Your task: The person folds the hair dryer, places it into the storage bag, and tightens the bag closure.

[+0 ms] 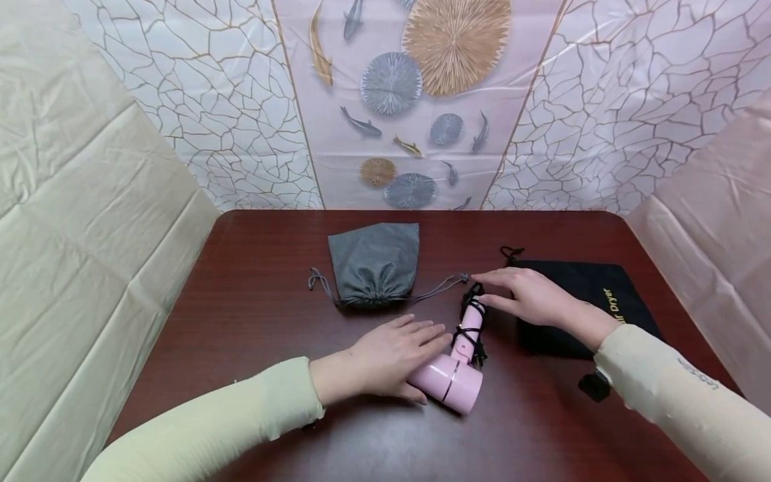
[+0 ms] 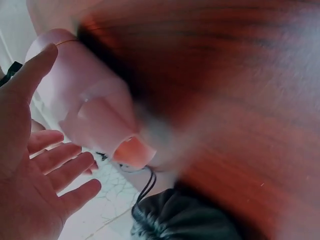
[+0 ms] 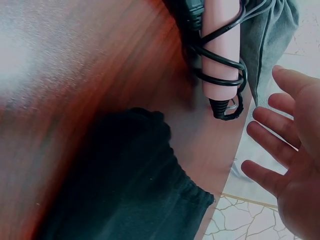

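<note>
While the head view lays out the whole set, each wrist view supplies details of its own.

Item: pink hair dryer point(image 1: 462, 388), one, lying on the dark red table point(image 1: 253, 301) between the two hands, handle pointing away from the person. The left wrist view alone shows a thin gold line round its barrel close up.

Item: black cord point(image 3: 218, 80), looped round the handle. The right wrist view adds a plug point(image 3: 194, 12) alongside and a ribbed sleeve at the handle's end.

Left hand point(image 1: 391, 355): at the barrel, fingers extended. From above it seems laid over the dryer; the left wrist view shows an open palm and parted fingers gripping nothing. Whether it touches cannot be told.

Right hand point(image 1: 536, 294): fingers extended, holding nothing. Overhead it appears to meet the handle's end; the right wrist view shows a gap there.

Item: grey drawstring bag point(image 1: 376, 258), left of the handle, farther back.

Item: black bag point(image 1: 593, 284), partly under the right forearm; its yellow lettering, ending in "Dryer", is legible only in the head view
</note>
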Demonstrator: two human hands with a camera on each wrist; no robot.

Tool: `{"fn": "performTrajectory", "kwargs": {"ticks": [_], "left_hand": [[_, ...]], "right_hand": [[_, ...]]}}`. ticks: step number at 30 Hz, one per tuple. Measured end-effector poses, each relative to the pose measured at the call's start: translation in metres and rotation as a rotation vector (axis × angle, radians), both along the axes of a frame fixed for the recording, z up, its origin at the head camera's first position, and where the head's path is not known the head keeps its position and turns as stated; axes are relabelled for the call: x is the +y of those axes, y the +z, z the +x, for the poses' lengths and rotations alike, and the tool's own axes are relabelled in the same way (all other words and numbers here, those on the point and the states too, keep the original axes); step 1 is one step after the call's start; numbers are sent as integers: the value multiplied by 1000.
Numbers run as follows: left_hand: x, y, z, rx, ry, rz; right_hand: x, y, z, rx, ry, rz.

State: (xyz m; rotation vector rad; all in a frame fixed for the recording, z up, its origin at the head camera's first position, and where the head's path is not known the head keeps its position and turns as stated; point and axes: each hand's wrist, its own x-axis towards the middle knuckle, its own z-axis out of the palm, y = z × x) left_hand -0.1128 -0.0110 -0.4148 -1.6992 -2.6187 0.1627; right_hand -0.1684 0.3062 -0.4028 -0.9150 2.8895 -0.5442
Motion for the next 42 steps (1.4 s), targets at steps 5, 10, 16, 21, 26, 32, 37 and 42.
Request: {"fn": "performTrajectory", "kwargs": {"ticks": [5,10,16,21,26,32,37,42], "left_hand": [[3,-12,1,21,-18,6],[6,-20,3,63,-34,8],[9,-27,5,98,-49,32],[10,-31,6,127,-86,59],[11,-35,7,167,-117,77],[11,-41,9,254,-156,121],[11,-46,9,281,-168,155],[9,-48,9,290,-187,193]], "right_hand": [[4,-3,7,-24,-40,1],[8,-6,13,-19,-45,3],[13,-7,17,8,-35,4],[15,-7,19,8,-34,-2],[17,-8,19,6,-38,-11],[18,-11,20,9,-41,-23],[20,-14,25,-4,-61,-29],[20,-15,32,-37,-91,-53]]}}
